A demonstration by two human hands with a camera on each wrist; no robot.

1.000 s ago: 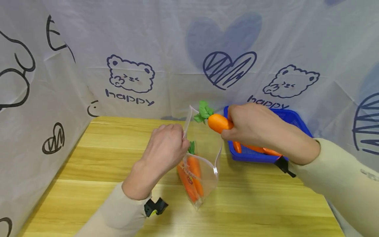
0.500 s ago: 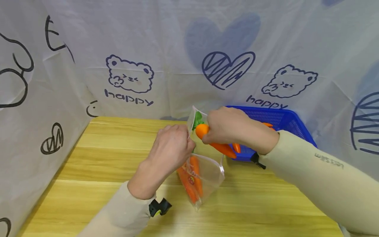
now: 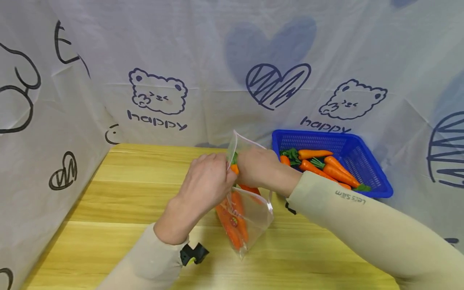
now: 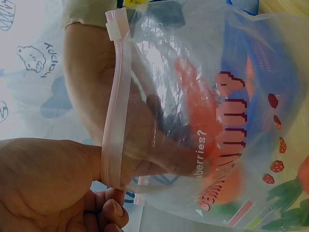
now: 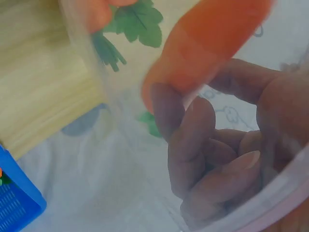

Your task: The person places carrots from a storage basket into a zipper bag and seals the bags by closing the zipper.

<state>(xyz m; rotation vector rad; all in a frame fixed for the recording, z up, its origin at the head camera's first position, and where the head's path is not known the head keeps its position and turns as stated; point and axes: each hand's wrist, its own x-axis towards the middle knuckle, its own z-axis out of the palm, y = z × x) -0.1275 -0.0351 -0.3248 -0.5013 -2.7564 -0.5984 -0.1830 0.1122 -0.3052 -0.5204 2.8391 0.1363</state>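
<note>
A clear zip-top bag (image 3: 259, 219) with printed strawberries stands mouth-up at the middle of the table, several orange carrots (image 3: 231, 227) inside it. My left hand (image 3: 206, 177) pinches the bag's rim at the left; in the left wrist view its thumb lies on the pinkish zip strip (image 4: 115, 116), below the white slider (image 4: 115, 30). My right hand (image 3: 259, 167) reaches into the bag's mouth. Through the plastic, the right wrist view shows its thumb and fingertips pinching another carrot (image 5: 207, 53), green leaves at one end. The carrots lower in the bag show leafy tops (image 5: 137, 24).
Behind and to the right, a blue plastic basket (image 3: 378, 177) holds several more carrots (image 3: 338, 173) with green tops. The wooden table (image 3: 119, 201) meets a white printed cloth (image 3: 217, 104) at the back and left.
My right hand has moved left and down from beside the basket into the bag's mouth, taking the carrot along. The basket's carrots have come into fuller view. My left hand keeps its pinch.
</note>
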